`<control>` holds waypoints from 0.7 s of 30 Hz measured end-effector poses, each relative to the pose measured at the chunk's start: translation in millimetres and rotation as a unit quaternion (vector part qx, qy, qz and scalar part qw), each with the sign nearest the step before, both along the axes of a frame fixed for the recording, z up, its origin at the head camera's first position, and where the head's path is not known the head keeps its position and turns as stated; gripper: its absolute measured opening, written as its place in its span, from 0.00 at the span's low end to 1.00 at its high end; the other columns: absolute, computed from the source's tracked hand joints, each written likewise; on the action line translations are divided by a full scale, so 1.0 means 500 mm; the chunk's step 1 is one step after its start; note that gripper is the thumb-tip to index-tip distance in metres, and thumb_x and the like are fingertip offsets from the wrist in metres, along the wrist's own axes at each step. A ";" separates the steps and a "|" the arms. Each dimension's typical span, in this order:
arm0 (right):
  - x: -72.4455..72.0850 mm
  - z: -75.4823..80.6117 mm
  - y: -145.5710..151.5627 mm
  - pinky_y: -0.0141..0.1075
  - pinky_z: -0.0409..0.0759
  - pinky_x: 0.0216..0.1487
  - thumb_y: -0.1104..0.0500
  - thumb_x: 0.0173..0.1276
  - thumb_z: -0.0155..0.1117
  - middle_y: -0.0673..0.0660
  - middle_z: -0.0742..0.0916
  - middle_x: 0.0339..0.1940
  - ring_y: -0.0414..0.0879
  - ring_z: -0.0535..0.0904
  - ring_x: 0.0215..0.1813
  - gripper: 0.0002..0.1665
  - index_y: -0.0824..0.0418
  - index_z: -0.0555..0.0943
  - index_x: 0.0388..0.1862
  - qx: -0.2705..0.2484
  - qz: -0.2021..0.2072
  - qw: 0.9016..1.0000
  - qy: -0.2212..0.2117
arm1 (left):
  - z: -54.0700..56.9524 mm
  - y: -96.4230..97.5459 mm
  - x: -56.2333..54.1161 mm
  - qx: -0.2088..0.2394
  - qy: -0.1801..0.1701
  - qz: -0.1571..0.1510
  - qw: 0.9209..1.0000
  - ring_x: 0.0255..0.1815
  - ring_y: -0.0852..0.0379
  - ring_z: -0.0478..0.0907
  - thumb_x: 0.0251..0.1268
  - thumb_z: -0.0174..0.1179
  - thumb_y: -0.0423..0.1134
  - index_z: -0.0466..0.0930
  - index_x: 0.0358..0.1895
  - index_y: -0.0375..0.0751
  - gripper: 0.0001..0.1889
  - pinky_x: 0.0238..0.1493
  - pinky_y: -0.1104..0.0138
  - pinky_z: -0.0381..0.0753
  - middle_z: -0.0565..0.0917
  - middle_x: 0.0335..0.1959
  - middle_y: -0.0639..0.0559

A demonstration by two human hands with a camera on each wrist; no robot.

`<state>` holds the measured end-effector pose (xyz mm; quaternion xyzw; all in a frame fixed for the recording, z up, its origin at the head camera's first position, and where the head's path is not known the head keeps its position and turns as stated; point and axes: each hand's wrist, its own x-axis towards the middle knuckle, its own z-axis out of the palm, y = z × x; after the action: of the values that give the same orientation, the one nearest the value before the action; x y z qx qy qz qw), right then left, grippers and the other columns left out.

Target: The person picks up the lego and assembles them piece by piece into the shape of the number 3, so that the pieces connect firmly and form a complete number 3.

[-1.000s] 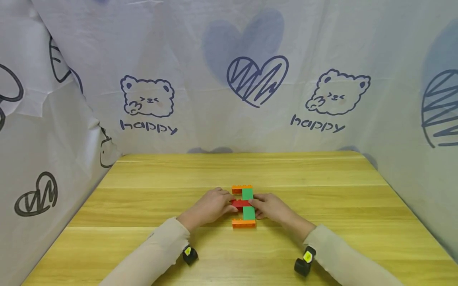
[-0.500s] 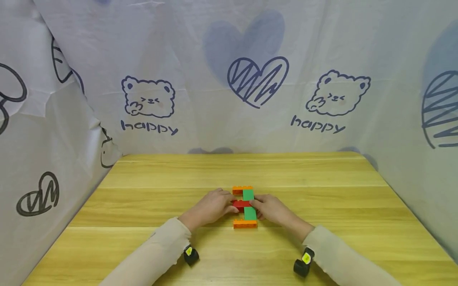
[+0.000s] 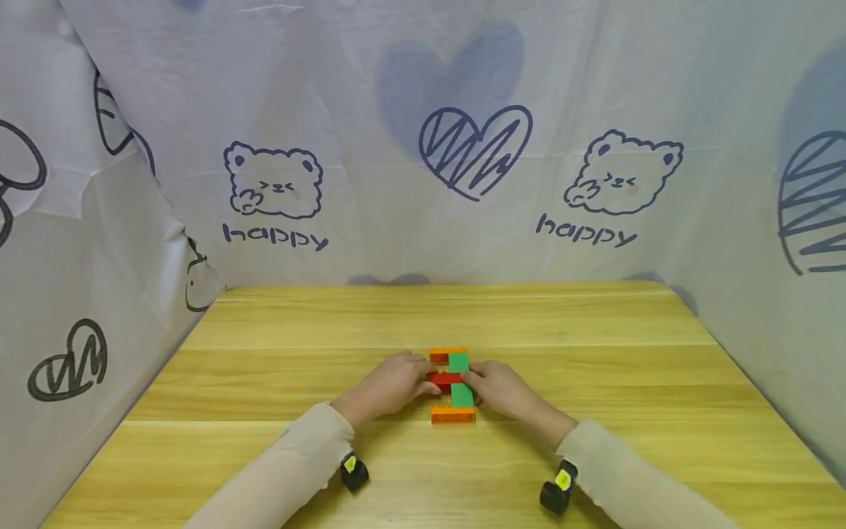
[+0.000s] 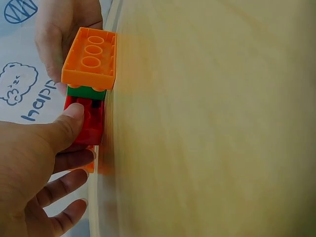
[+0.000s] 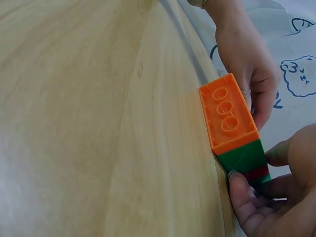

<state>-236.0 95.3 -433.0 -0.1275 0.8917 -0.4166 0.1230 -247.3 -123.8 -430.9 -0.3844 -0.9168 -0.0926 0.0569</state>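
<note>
Toy building blocks are joined into one piece at mid-table. An orange brick (image 3: 452, 416) forms the near end and another orange brick (image 3: 439, 357) the far end. Green (image 3: 462, 397) shows on both sides of a red brick (image 3: 446, 379); whether it is one green brick or two, I cannot tell. My left hand (image 3: 390, 386) pinches the red brick's left end, its thumb on top in the left wrist view, other fingers spread loosely. From the right, my right hand (image 3: 504, 389) pinches the green part beside the red strip, thumb and fingers on opposite sides in the right wrist view.
The wooden table (image 3: 317, 323) extends around the blocks. A white printed curtain (image 3: 377, 220) hangs along its back and sides. Black wrist cameras (image 3: 355, 473) are strapped at both sleeve cuffs.
Both hands and the joined blocks shift very slightly to the right and toward me. The grips look the same in all the frames.
</note>
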 end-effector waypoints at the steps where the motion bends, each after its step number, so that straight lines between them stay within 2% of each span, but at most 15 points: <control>1: 0.001 0.001 -0.001 0.36 0.81 0.29 0.57 0.78 0.50 0.53 0.81 0.23 0.44 0.78 0.26 0.16 0.63 0.84 0.43 0.001 0.001 1.000 0.000 | -0.001 0.000 -0.001 0.002 0.000 -0.001 1.000 0.41 0.53 0.79 0.69 0.58 0.51 0.83 0.52 0.38 0.20 0.47 0.61 0.79 0.84 0.43 0.49; 11: 0.001 0.004 -0.001 0.36 0.80 0.29 0.55 0.78 0.52 0.52 0.81 0.22 0.43 0.78 0.26 0.15 0.62 0.83 0.44 0.007 0.012 1.000 0.012 | -0.003 0.001 0.000 0.015 -0.036 0.010 0.999 0.41 0.55 0.80 0.70 0.59 0.49 0.82 0.50 0.38 0.18 0.48 0.62 0.79 0.83 0.42 0.50; 14: -0.002 0.003 0.001 0.36 0.81 0.30 0.54 0.77 0.54 0.52 0.82 0.24 0.44 0.79 0.27 0.17 0.63 0.82 0.52 -0.007 0.014 1.000 -0.001 | -0.001 0.001 0.002 0.017 -0.046 0.015 0.999 0.43 0.54 0.80 0.70 0.58 0.49 0.82 0.51 0.37 0.18 0.49 0.62 0.79 0.83 0.43 0.49; 17: -0.003 0.004 0.005 0.37 0.83 0.34 0.52 0.76 0.55 0.53 0.84 0.28 0.44 0.81 0.31 0.25 0.68 0.76 0.62 -0.024 0.013 0.999 -0.022 | 0.001 0.000 0.003 0.014 -0.058 0.026 0.998 0.47 0.53 0.80 0.69 0.59 0.52 0.80 0.55 0.37 0.23 0.52 0.61 0.78 0.83 0.47 0.48; 21: -0.004 0.007 0.015 0.38 0.84 0.37 0.48 0.75 0.57 0.58 0.86 0.41 0.45 0.83 0.35 0.35 0.72 0.69 0.68 -0.031 0.002 0.999 -0.040 | 0.004 -0.006 0.004 0.015 -0.079 0.042 0.996 0.53 0.50 0.79 0.67 0.59 0.56 0.78 0.60 0.37 0.29 0.57 0.59 0.76 0.82 0.52 0.46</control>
<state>-238.1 102.9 -429.4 -0.1168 0.8723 -0.4486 0.1554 -245.3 -126.6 -428.8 -0.3365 -0.9321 -0.1340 -0.0063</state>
